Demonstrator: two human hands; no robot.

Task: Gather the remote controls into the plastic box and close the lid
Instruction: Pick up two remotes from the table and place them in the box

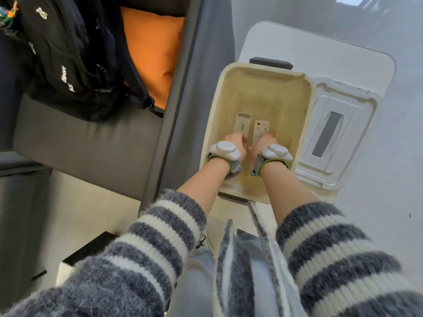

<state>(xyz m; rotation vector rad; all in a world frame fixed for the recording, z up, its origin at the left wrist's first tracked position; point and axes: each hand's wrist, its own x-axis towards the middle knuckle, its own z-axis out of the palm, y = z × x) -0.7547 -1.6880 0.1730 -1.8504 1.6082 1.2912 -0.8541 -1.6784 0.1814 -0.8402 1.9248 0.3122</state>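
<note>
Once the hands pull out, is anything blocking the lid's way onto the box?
Nothing visible apart from the hands. The lid lies flat beside the box, on its right. Left hand and right hand are inside, on two remotes.

Only one view for me: head camera, wide-angle, looking steeply down and forward from above. Close on both forearms; left hand (231, 145) and right hand (263, 146) sit mid-frame inside the plastic box (211, 124). Sofa (91, 143) fills the left, lid (357, 104) the right. Edges bend.
</note>
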